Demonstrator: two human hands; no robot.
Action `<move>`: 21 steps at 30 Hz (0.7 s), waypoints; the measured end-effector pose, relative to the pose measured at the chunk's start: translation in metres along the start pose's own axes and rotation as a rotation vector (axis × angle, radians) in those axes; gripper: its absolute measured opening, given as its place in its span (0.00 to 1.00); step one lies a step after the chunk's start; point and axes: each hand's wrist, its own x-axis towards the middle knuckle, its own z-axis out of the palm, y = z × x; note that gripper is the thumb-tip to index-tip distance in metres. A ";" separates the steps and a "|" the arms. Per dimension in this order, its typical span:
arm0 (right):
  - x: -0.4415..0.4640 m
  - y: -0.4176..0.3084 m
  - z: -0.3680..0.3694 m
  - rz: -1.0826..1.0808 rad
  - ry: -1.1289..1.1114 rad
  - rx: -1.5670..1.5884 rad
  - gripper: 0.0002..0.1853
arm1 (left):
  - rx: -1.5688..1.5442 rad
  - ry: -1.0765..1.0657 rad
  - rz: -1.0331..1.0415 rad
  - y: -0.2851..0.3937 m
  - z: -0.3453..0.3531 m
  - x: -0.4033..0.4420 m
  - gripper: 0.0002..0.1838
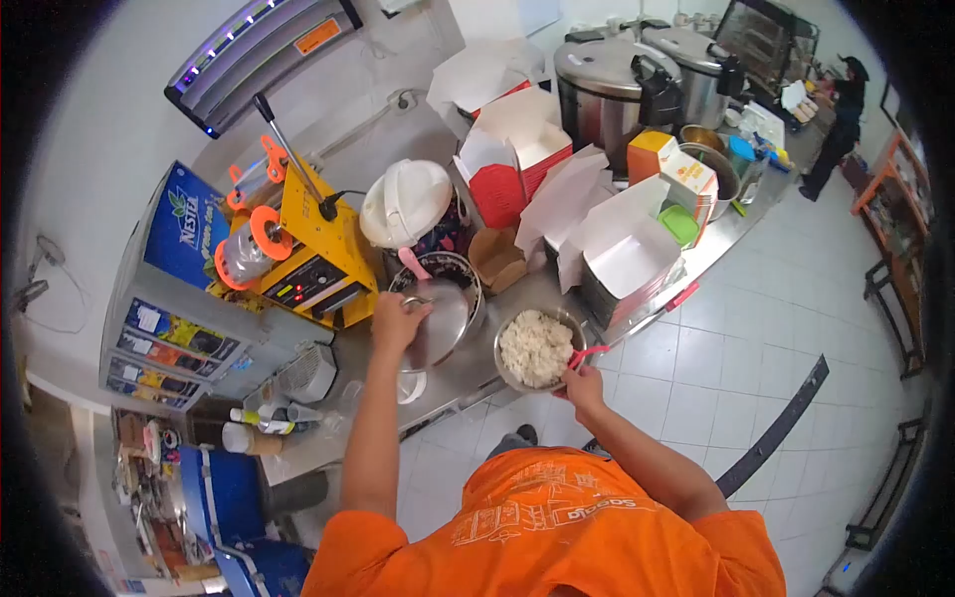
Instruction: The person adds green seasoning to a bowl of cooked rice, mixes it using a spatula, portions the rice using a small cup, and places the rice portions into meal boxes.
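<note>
My left hand (400, 320) is closed on the top of a round metal lid (439, 323), tilted over the front part of a pot (469, 272). A pink handle (413, 263) sticks out at the pot's back rim. My right hand (580, 386) grips the near right edge of a metal bowl (504, 366) filled with white rice (535, 348). A red utensil (587, 352) lies at the bowl's right side, beside my fingers. The bowl is at the counter's front edge, right of the pot.
Open white and red boxes (627, 261) stand behind the bowl. Large steel cookers (604, 85) are farther back. A yellow machine (316, 249) and a white-lidded container (406, 202) stand at the left. Another person (846, 119) is far off at the upper right.
</note>
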 end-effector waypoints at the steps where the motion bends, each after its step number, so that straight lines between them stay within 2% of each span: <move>1: 0.000 0.004 -0.004 0.001 0.002 -0.002 0.16 | -0.001 0.180 0.106 0.013 0.010 0.013 0.24; 2: 0.000 0.006 -0.010 0.000 0.006 -0.007 0.15 | -0.008 0.361 0.211 0.022 0.016 0.027 0.22; 3: -0.038 0.001 -0.057 -0.006 0.068 -0.101 0.14 | -0.135 0.343 0.202 0.037 0.052 0.005 0.22; 5: -0.068 -0.002 -0.054 0.007 0.118 -0.066 0.14 | -0.316 0.402 0.136 0.032 0.053 0.011 0.22; 9: -0.106 0.014 -0.090 0.024 0.174 -0.006 0.12 | -0.259 0.584 0.212 0.015 0.067 0.018 0.24; 13: -0.158 -0.007 -0.093 0.044 0.350 0.083 0.14 | -0.327 0.464 0.097 0.018 0.058 0.010 0.28; 15: -0.176 -0.009 -0.106 0.018 0.467 0.118 0.16 | -0.273 0.455 0.073 0.020 0.055 0.009 0.32; 16: -0.186 -0.016 -0.109 0.016 0.483 0.148 0.18 | -0.185 0.448 -0.011 0.024 0.055 0.007 0.33; 17: -0.193 -0.019 -0.117 0.017 0.488 0.146 0.18 | -0.188 0.444 -0.010 0.026 0.054 0.009 0.33; 19: -0.204 -0.018 -0.136 -0.029 0.578 0.206 0.18 | -0.065 0.667 -0.030 0.040 0.043 0.008 0.35; 20: -0.207 -0.016 -0.150 -0.022 0.609 0.239 0.17 | -0.027 0.801 0.022 0.055 0.034 0.003 0.32; 21: -0.210 -0.019 -0.161 -0.055 0.633 0.263 0.15 | -0.032 0.815 0.031 0.079 0.024 -0.001 0.32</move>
